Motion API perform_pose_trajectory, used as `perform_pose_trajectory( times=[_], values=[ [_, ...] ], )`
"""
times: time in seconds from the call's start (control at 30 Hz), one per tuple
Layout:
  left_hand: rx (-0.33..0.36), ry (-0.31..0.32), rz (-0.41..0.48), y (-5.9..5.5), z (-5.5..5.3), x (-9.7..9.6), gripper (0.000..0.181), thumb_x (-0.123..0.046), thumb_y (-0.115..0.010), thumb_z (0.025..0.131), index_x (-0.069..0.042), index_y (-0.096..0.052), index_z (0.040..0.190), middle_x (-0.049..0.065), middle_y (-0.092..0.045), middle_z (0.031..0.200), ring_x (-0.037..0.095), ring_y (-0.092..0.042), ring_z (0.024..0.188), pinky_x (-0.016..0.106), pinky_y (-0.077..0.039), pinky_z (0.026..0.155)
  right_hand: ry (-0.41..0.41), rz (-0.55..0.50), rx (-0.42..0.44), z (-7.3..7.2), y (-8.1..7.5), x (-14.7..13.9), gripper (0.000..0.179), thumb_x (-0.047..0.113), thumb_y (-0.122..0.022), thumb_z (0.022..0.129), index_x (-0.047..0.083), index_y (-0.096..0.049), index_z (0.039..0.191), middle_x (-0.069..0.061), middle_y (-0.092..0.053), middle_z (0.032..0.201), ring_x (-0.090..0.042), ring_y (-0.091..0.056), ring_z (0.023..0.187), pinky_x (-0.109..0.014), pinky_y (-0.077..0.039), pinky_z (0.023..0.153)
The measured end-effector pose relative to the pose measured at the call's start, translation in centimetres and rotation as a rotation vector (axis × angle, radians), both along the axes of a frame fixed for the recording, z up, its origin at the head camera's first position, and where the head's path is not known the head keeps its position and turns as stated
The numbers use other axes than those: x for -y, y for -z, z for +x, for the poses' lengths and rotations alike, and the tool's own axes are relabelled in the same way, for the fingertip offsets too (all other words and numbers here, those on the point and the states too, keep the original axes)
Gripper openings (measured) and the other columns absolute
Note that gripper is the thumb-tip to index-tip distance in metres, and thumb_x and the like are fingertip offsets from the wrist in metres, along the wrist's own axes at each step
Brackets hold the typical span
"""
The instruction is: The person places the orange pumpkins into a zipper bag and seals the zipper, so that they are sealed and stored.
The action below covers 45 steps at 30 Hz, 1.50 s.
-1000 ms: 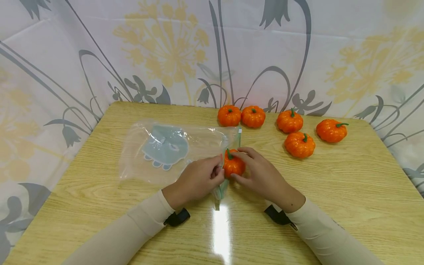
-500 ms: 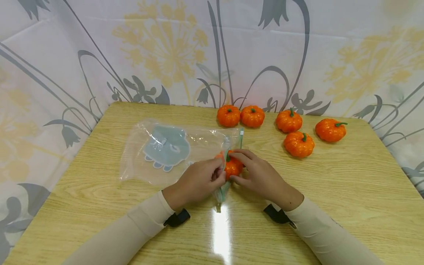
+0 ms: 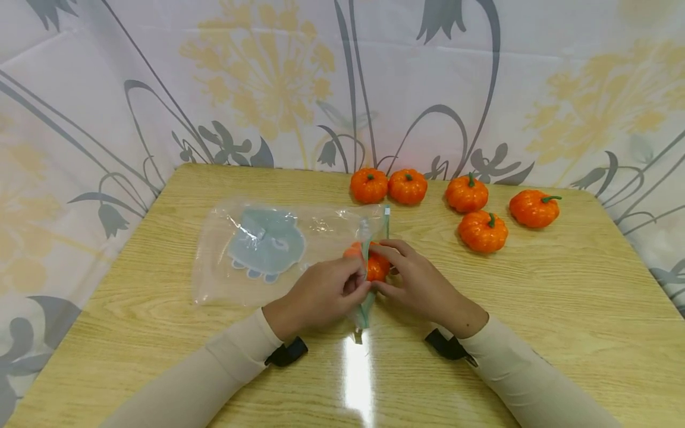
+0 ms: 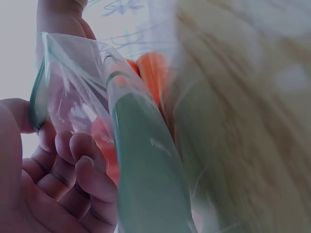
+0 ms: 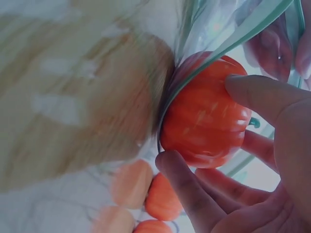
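Observation:
A clear zip bag point(image 3: 326, 226) with a pale blue animal print and a green zip edge lies flat on the table, its mouth facing right. My left hand point(image 3: 323, 291) pinches the lip of the mouth; the left wrist view shows thumb and finger on the green edge point(image 4: 36, 97). In my right hand point(image 3: 428, 285) a small orange toy pumpkin point(image 5: 204, 116) with a green stem is gripped between thumb and fingers. Part of this pumpkin sits inside the mouth, seen through the plastic, and the rest is outside.
Two pumpkins point(image 3: 369, 185) stand side by side at the back middle of the wooden table point(image 3: 562, 309). Three more pumpkins point(image 3: 483, 232) are at the back right. A patterned curtain point(image 3: 407, 89) hangs behind and beside the table.
The pumpkin in my right hand has moved slightly left, from outside the bag's edge to partly within its mouth. My left hand has shifted a little right along with the lip.

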<state>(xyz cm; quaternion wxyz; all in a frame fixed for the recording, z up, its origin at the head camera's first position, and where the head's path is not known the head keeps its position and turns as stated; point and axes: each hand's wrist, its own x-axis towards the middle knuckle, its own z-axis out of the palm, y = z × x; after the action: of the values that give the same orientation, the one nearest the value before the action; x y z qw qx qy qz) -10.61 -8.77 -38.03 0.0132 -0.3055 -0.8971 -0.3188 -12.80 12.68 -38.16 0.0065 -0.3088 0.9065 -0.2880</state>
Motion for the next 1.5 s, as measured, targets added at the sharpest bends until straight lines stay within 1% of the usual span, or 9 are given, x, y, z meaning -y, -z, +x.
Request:
perform_pose_trajectory(
  times=[0.17, 0.33, 0.43, 0.57, 0.7, 0.9, 1.27, 1.33, 1.5],
  values=[
    [-0.039, 0.030, -0.015, 0.0, 0.1, -0.1, 0.016, -0.025, -0.066, 0.092, -0.017, -0.053, 0.085, -0.007, -0.050, 0.072, 0.005, -0.043, 0.062, 0.019, -0.036, 0.057, -0.002, -0.028, 0.043, -0.2, 0.1, -0.1, 0.063, 0.017, -0.077, 0.088, 0.006, -0.050, 0.144, -0.019, -0.047, 0.144, -0.022, -0.067, 0.098, -0.034, -0.058, 0.084],
    [-0.098, 0.050, -0.072, 0.3, 0.0, 0.0, 0.019, -0.025, -0.071, 0.084, -0.018, -0.053, 0.086, -0.006, -0.051, 0.076, 0.005, -0.043, 0.062, 0.018, -0.034, 0.056, 0.003, -0.031, 0.064, -0.4, 0.1, -0.2, 0.061, 0.014, -0.072, 0.089, 0.004, -0.048, 0.145, -0.019, -0.047, 0.145, -0.026, -0.064, 0.110, -0.040, -0.056, 0.092],
    [-0.118, 0.054, -0.098, 0.4, 0.0, 0.0, 0.021, -0.025, -0.072, 0.081, -0.018, -0.053, 0.086, -0.007, -0.049, 0.076, 0.005, -0.042, 0.062, 0.018, -0.033, 0.055, 0.003, -0.046, 0.084, -0.5, 0.1, -0.2, 0.063, 0.011, -0.070, 0.088, 0.002, -0.046, 0.146, -0.018, -0.050, 0.144, -0.027, -0.063, 0.114, -0.041, -0.055, 0.095],
    [-0.133, 0.054, -0.099, 0.4, 0.0, 0.1, 0.020, -0.024, -0.071, 0.078, -0.019, -0.053, 0.085, -0.008, -0.049, 0.075, 0.005, -0.042, 0.060, 0.018, -0.032, 0.053, 0.006, -0.092, 0.129, -0.7, 0.0, -0.1, 0.068, 0.009, -0.074, 0.087, 0.002, -0.043, 0.147, -0.018, -0.055, 0.141, -0.027, -0.067, 0.108, -0.038, -0.057, 0.090],
    [-0.133, 0.059, -0.098, 0.4, 0.0, 0.1, 0.020, -0.023, -0.071, 0.078, -0.019, -0.053, 0.085, -0.009, -0.049, 0.076, 0.005, -0.043, 0.061, 0.018, -0.033, 0.054, 0.028, -0.113, 0.156, -1.0, 0.1, -0.1, 0.067, 0.012, -0.077, 0.086, 0.003, -0.045, 0.143, -0.018, -0.059, 0.137, -0.028, -0.069, 0.105, -0.037, -0.059, 0.085],
    [-0.128, 0.066, -0.095, 0.4, 0.0, 0.1, 0.020, -0.022, -0.070, 0.078, -0.019, -0.052, 0.084, -0.009, -0.048, 0.076, 0.005, -0.043, 0.062, 0.018, -0.033, 0.055, 0.037, -0.125, 0.153, -1.3, 0.3, -0.1, 0.060, 0.015, -0.080, 0.084, 0.004, -0.051, 0.135, -0.016, -0.062, 0.130, -0.026, -0.069, 0.101, -0.036, -0.059, 0.084],
    [-0.130, 0.059, -0.084, 0.4, 0.0, 0.0, 0.020, -0.021, -0.071, 0.078, -0.019, -0.053, 0.085, -0.010, -0.050, 0.077, 0.004, -0.045, 0.063, 0.018, -0.035, 0.055, 0.033, -0.076, 0.118, -1.2, 0.2, -0.2, 0.061, 0.018, -0.079, 0.086, 0.007, -0.053, 0.140, -0.006, -0.070, 0.104, -0.018, -0.068, 0.088, -0.035, -0.058, 0.078],
    [-0.128, 0.060, -0.081, 0.4, 0.0, 0.0, 0.020, -0.021, -0.071, 0.078, -0.019, -0.053, 0.085, -0.009, -0.050, 0.077, 0.004, -0.045, 0.063, 0.018, -0.035, 0.055, 0.033, -0.070, 0.112, -1.2, 0.2, -0.2, 0.061, 0.019, -0.078, 0.086, 0.007, -0.053, 0.140, -0.005, -0.071, 0.102, -0.018, -0.068, 0.088, -0.034, -0.058, 0.077],
    [-0.117, 0.061, -0.083, 0.4, 0.0, 0.0, 0.020, -0.021, -0.071, 0.078, -0.019, -0.053, 0.086, -0.009, -0.050, 0.077, 0.004, -0.045, 0.063, 0.018, -0.035, 0.055, 0.028, -0.070, 0.107, -1.1, 0.2, -0.3, 0.059, 0.017, -0.076, 0.088, 0.006, -0.052, 0.141, -0.006, -0.071, 0.104, -0.017, -0.069, 0.087, -0.032, -0.058, 0.076]
  ],
)
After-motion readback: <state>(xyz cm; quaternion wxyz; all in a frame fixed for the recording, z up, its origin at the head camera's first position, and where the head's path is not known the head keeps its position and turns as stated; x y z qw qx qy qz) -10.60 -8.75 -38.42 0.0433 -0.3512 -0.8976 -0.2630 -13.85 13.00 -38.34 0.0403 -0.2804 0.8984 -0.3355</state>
